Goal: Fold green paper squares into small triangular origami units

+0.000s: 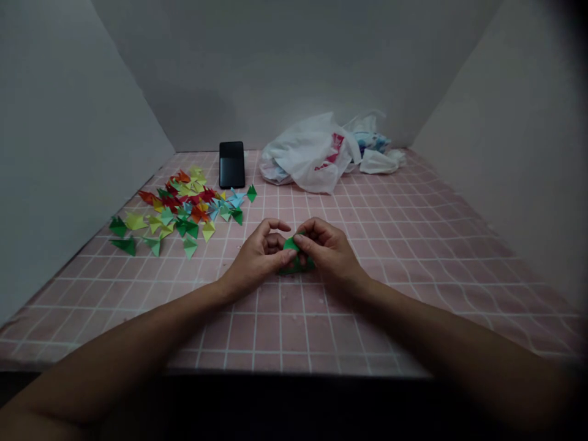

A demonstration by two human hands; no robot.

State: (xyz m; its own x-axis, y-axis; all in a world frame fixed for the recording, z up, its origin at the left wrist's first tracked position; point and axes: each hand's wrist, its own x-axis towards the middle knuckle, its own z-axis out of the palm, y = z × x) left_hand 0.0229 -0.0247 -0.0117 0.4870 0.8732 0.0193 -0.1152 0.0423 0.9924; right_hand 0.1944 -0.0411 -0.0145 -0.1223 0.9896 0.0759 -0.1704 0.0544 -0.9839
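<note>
Between my hands, above the middle of the table, is a small piece of green origami paper [290, 244]. My left hand [264, 251] has its thumb and fingers closed on the paper's left side, with the index finger lifted off and curved. The thumb and fingertips of my right hand [328, 248] pinch the paper's upper right edge. More green paper [288, 269] shows just below the fingers; whether it is the same sheet I cannot tell. My fingers hide much of the fold.
Several small folded paper pieces [186, 226] in red, orange, yellow, green and blue lie spread at the left. Behind them rests a black phone [232, 165]. A white plastic bag [307, 153] and crumpled packaging [376, 150] sit against the back wall. Pink checked cloth [413, 245] covers the table.
</note>
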